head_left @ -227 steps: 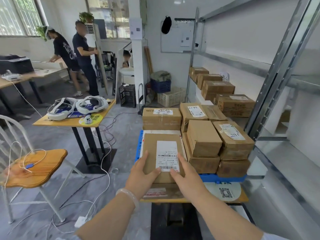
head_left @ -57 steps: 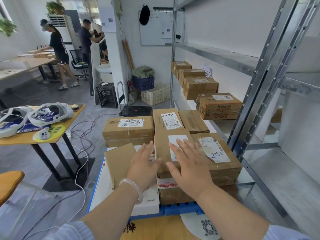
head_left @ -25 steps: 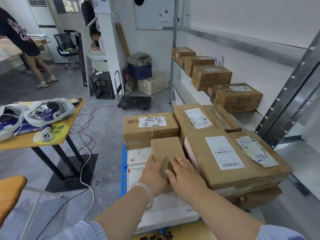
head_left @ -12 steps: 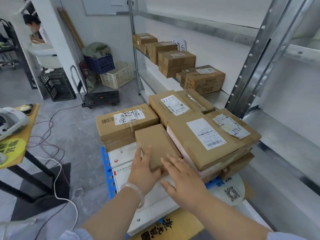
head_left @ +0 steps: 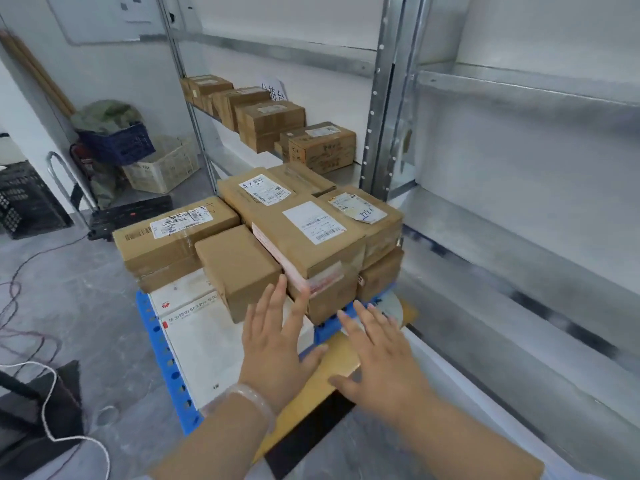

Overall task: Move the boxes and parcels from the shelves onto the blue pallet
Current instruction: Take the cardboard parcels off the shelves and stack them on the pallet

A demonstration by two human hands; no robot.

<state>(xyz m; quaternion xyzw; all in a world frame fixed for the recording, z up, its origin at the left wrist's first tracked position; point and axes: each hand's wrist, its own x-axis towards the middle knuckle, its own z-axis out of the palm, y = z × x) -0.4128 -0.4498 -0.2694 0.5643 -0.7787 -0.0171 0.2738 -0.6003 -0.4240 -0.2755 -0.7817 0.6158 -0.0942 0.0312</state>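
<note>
Once the small brown box [head_left: 239,268] was settled on the flat white box [head_left: 207,337] on the blue pallet [head_left: 162,344], snug against the taller stack, both hands came off it. The left hand [head_left: 273,344] and right hand [head_left: 377,355] hovered spread and empty, so that one looked placed. Several cartons [head_left: 322,148] still sat on the shelf [head_left: 349,169], waiting to be fetched

The floor [head_left: 86,306] is grey and mottled, and on its left side lie thin dark cables [head_left: 20,306] and one white cable [head_left: 48,410]. The wall [head_left: 145,81] is white, with a whiteboard [head_left: 97,19] on it and wooden poles [head_left: 38,74] leaning against it. Near its foot stand a blue crate [head_left: 117,145], a white basket [head_left: 162,168], a black crate [head_left: 24,199] and a flat black trolley [head_left: 131,213] with a metal handle.
</note>
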